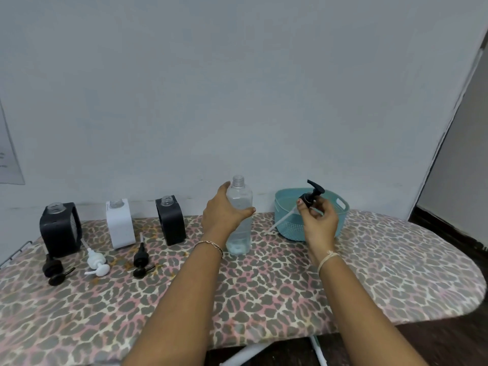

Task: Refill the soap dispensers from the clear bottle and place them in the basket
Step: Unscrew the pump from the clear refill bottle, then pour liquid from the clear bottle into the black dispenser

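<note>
The clear bottle (pixel 240 207) stands upright mid-board with its neck uncapped, and my left hand (pixel 223 211) grips its side. My right hand (pixel 318 220) holds a black pump head (pixel 313 194) with its white tube slanting down-left, in front of the teal basket (pixel 335 204). Three square dispensers stand open-necked at the left: a black one (pixel 60 229), a white one (pixel 120 223) and another black one (pixel 170 220). In front of them lie a black pump (pixel 54 268), a white pump (pixel 96 262) and a black pump (pixel 140 261).
Everything rests on an ironing board with a leopard-print cover (pixel 264 286) against a pale wall. Its rounded end is at the right, with dark floor beyond. A wire rack (pixel 15 252) sticks out at the left end.
</note>
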Demonstrator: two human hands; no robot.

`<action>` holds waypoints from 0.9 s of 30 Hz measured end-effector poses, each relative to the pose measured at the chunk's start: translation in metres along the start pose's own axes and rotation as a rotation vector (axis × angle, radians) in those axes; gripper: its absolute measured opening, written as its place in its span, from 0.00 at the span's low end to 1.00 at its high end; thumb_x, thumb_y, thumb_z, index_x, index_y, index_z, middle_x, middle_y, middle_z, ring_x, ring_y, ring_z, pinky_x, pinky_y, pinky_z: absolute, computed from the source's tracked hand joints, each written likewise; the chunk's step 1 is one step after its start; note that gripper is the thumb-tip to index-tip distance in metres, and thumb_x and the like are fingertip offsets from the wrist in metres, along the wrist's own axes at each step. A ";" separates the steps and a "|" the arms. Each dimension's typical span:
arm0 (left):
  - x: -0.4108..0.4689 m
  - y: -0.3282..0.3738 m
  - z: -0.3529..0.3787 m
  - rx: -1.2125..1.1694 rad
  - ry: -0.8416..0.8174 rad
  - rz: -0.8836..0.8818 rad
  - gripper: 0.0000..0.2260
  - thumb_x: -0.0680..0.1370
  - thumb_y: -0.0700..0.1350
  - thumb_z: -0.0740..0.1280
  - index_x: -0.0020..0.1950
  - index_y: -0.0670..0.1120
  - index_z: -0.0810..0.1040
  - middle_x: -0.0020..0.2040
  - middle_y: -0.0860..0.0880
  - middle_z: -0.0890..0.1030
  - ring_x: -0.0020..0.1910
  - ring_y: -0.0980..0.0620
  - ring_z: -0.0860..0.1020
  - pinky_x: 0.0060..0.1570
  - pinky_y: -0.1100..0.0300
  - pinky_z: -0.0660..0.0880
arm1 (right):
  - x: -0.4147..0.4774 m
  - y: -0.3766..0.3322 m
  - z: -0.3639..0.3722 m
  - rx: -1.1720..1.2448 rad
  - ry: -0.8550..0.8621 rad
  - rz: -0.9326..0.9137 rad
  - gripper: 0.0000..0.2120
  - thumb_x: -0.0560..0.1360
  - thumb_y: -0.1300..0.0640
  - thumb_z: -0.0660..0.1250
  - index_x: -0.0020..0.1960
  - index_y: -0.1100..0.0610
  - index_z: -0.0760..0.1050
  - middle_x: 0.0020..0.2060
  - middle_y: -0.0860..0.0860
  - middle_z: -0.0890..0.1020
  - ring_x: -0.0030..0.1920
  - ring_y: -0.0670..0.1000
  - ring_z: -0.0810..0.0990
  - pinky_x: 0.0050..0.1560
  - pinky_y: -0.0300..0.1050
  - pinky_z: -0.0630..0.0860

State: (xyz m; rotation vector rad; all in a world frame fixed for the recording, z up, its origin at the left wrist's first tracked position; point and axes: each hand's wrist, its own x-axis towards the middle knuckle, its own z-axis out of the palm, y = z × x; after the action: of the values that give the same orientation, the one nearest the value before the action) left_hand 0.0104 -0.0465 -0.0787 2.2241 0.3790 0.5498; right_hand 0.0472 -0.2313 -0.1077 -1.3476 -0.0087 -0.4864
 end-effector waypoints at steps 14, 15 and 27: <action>0.000 -0.005 0.006 0.032 0.016 0.023 0.43 0.65 0.57 0.77 0.74 0.55 0.60 0.64 0.49 0.76 0.60 0.44 0.76 0.54 0.51 0.75 | -0.014 0.036 -0.013 0.048 0.059 0.193 0.16 0.66 0.68 0.77 0.51 0.58 0.77 0.44 0.49 0.81 0.42 0.40 0.79 0.42 0.28 0.77; 0.000 -0.006 0.006 0.032 0.018 0.023 0.43 0.65 0.57 0.77 0.74 0.55 0.60 0.64 0.49 0.77 0.60 0.44 0.77 0.54 0.51 0.75 | -0.015 0.040 -0.014 0.000 0.052 0.197 0.16 0.66 0.67 0.77 0.51 0.59 0.78 0.44 0.50 0.81 0.42 0.41 0.78 0.43 0.30 0.77; 0.002 -0.008 0.009 0.045 0.044 0.038 0.42 0.65 0.57 0.77 0.74 0.56 0.60 0.63 0.50 0.77 0.59 0.45 0.77 0.51 0.53 0.74 | -0.011 0.065 -0.030 -0.805 -0.143 -0.005 0.15 0.68 0.58 0.76 0.54 0.54 0.79 0.49 0.50 0.83 0.50 0.51 0.80 0.50 0.43 0.76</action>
State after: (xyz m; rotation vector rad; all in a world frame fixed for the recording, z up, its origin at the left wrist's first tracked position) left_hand 0.0154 -0.0462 -0.0893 2.2696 0.3752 0.6168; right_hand 0.0511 -0.2465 -0.1788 -2.1703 0.0735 -0.4082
